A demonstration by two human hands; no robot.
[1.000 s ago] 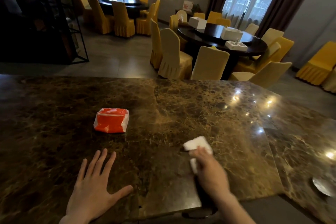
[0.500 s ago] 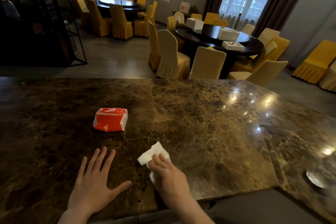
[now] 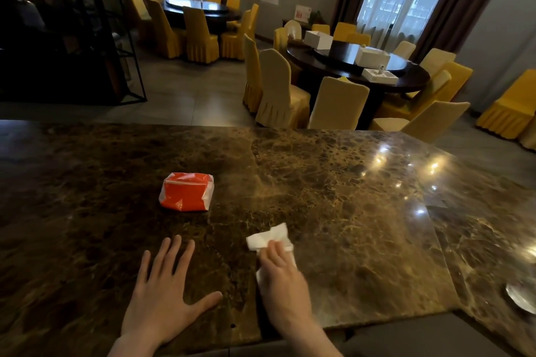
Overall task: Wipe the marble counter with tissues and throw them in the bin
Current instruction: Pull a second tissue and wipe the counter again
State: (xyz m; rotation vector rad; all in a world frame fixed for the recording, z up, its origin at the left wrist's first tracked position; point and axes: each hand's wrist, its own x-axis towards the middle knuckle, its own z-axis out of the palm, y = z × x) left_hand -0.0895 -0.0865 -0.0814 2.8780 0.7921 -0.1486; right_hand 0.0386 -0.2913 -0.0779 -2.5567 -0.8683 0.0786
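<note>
While my right hand [image 3: 282, 281] is pressing a white tissue [image 3: 271, 239] flat against the marble counter [image 3: 362, 226], my left hand [image 3: 162, 298] is lying spread beside it.

I am seeing the right fingers curled down over the tissue, pinning it to the stone, with crumpled corners sticking out past the fingertips toward twelve o'clock and a strip showing under the palm. The left hand is resting palm down at about nine o'clock from the right one, fingers fanned and thumb pointing toward it, apart from the tissue. An orange tissue pack [image 3: 187, 191] is sitting on the counter at about twelve o'clock from the left hand, near but untouched. Yellow chairs [image 3: 278, 90] are ringing a dark round table [image 3: 356, 66] beyond the counter.
</note>
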